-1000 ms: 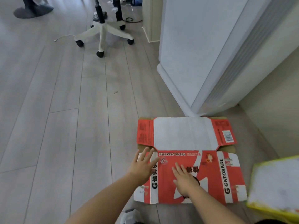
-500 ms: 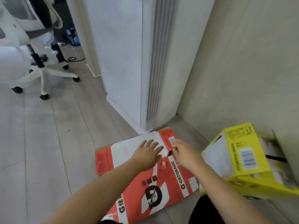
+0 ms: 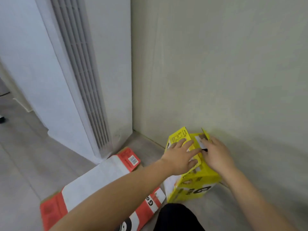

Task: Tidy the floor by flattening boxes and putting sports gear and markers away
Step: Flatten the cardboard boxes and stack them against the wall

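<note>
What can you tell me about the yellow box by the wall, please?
The yellow box is printed cardboard with dark lettering and a white side panel. It is not flattened and stands on the floor against the beige wall, beside the flattened red box. Its top flaps are open, one sticking up. The left hand lies spread on a top flap; the right hand is at the flap nearer the wall.

We have one view only, worn on the head, looking forward and steeply down into a room corner, close over the yellow box by the wall; no second view shares it.
</note>
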`<state>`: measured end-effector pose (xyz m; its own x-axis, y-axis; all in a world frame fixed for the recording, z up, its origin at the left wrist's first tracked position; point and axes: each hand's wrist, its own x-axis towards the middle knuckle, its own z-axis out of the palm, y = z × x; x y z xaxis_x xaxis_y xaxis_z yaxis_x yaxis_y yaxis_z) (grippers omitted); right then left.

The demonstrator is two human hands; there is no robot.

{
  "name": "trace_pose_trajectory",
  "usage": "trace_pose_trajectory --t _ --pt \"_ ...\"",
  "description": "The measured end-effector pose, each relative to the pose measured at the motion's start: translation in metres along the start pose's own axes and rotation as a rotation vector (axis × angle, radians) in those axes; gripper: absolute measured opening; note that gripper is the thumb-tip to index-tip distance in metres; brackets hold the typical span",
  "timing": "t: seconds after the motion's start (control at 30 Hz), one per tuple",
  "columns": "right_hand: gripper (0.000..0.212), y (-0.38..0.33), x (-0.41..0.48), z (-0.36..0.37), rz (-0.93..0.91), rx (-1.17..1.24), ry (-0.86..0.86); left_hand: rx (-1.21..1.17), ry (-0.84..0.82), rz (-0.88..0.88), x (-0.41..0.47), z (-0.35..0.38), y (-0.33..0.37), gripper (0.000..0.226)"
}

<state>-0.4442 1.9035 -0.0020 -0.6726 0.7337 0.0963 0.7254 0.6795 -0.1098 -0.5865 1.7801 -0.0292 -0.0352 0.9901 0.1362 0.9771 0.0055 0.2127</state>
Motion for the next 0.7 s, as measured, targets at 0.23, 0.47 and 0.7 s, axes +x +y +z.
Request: trace_pose_trajectory --t 0.23,0.47,0.7 --pt "0.042 0.047 -0.016 0.007 0.012 0.055 -0.025 0.145 -0.118 0.111 0.028 0.014 0.021 0.049" --pt "0.042 0.068 -0.006 0.017 -0.305 0.011 0.039 0.254 0.155 0.161 0.006 0.008 -0.005 0.039" --pt "0.044 0.008 0.004 0.046 -0.412 -0.021 -0.337 0.333 -0.114 -0.019 -0.047 0.017 -0.025 0.040"
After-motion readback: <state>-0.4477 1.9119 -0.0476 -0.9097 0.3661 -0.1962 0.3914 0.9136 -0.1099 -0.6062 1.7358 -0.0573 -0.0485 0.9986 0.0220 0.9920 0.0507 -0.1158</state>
